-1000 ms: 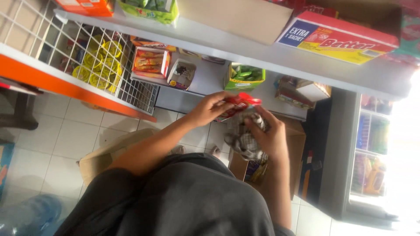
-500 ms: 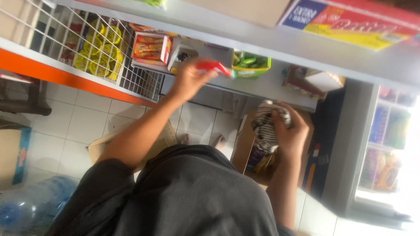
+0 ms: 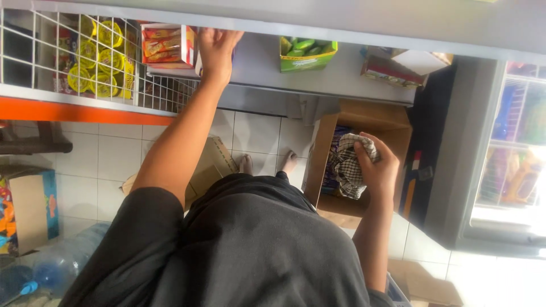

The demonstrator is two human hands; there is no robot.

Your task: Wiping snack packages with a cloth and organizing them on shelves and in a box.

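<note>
My left hand (image 3: pixel 216 48) reaches up to the grey shelf (image 3: pixel 259 65), its fingers at a small box hidden behind it, right beside an orange display box of snack packets (image 3: pixel 166 41). Whether it holds anything is hidden by the back of the hand. My right hand (image 3: pixel 377 169) is closed on a black-and-white checked cloth (image 3: pixel 346 165), held over an open cardboard box (image 3: pixel 365 117) on the floor that has colourful packets inside.
A white wire basket (image 3: pixel 34 68) holds yellow round packs (image 3: pixel 96 57) at the left. A green box (image 3: pixel 307 54) and more boxes (image 3: pixel 398 65) sit on the shelf. A glass-door cooler (image 3: pixel 512 153) stands right. Flattened cardboard (image 3: pixel 211 165), a printed carton (image 3: pixel 28 204) and a water bottle (image 3: pixel 57 264) lie on the tiled floor.
My left hand carried a red packet from in front of me up to the shelf; the packet is out of sight now. My right hand dropped with the cloth toward the cardboard box.
</note>
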